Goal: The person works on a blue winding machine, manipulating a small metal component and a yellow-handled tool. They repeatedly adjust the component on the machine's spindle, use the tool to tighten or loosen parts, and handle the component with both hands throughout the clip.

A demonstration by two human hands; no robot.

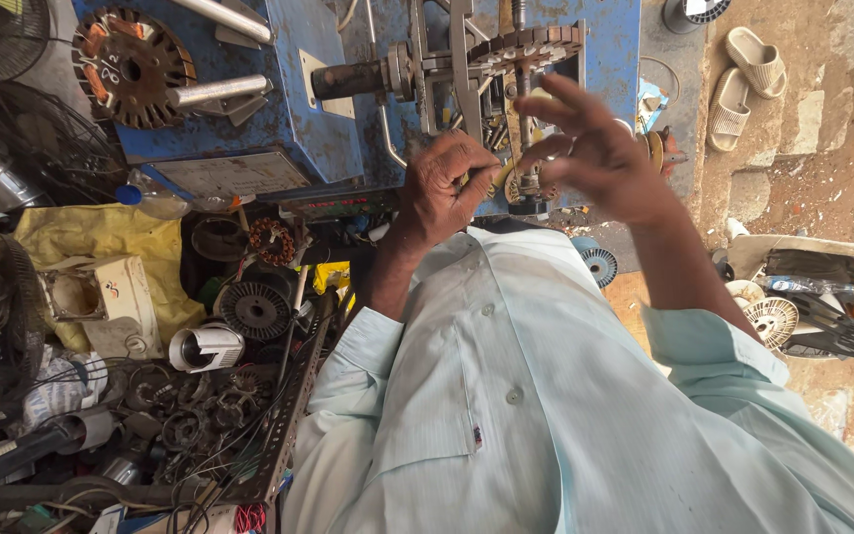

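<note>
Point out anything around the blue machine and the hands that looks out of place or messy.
The heap of motor parts left of the person lies loose and jumbled, with stators, wire coils and a perforated metal strip piled unsorted. A pair of sandals lies on the ground beside the blue machine. Left hand and right hand work at its spindle; nothing there looks broken.

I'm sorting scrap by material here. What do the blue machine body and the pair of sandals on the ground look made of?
Blue machine body: looks like painted sheet metal, going by its flat panels, chipped blue paint and grime. Pair of sandals: probably moulded rubber or foam plastic, with a matte beige, one-piece look. Neither is certain from this view.
</note>
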